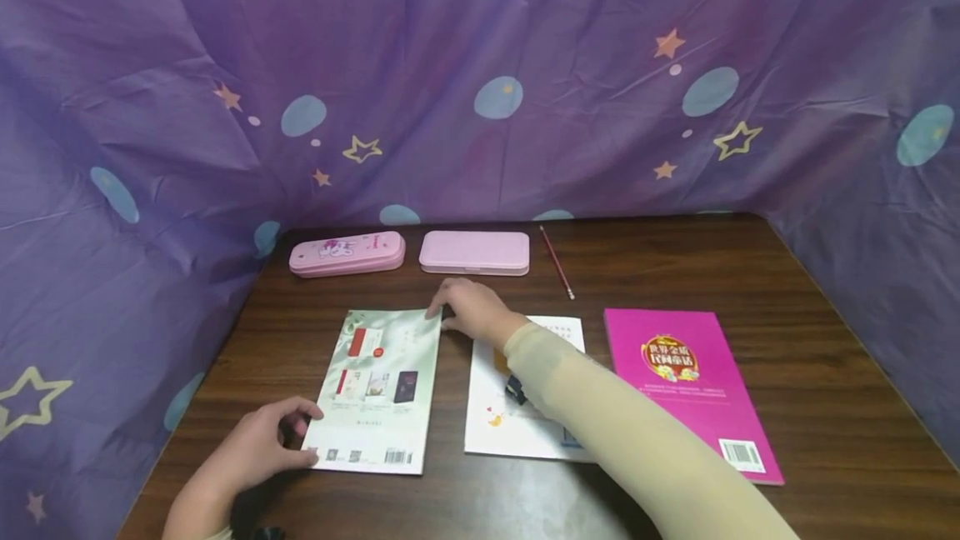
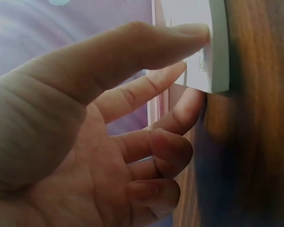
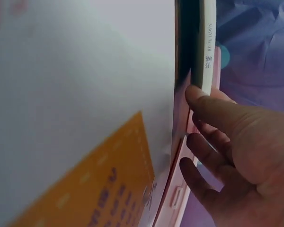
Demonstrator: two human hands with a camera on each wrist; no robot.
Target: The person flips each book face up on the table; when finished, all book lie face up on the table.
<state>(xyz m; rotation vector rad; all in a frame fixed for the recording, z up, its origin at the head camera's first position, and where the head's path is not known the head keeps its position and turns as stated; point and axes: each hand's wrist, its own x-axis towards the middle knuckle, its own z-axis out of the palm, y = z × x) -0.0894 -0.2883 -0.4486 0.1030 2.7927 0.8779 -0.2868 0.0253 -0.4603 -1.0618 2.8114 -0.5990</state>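
A thin pale green and white book [image 1: 378, 407] lies on the table at the left, its printed cover up. My left hand [image 1: 258, 444] grips its near left corner, thumb at the bottom and index finger at the left edge. In the left wrist view the thumb [image 2: 180, 40] presses on the book's corner [image 2: 217, 56], the other fingers loosely curled. My right hand [image 1: 472, 307] pinches the far right corner. In the right wrist view its thumb [image 3: 196, 94] lies against the spine [image 3: 207, 47], with the index finger behind the corner.
Under my right forearm lies a white book [image 1: 487, 415], partly covered. A magenta book [image 1: 675, 407] lies further right. Along the back are a pink rabbit pencil case [image 1: 348, 255], a plain pink case [image 1: 474, 252] and a red pencil [image 1: 557, 263]. A purple patterned cloth [image 1: 480, 90] hangs behind.
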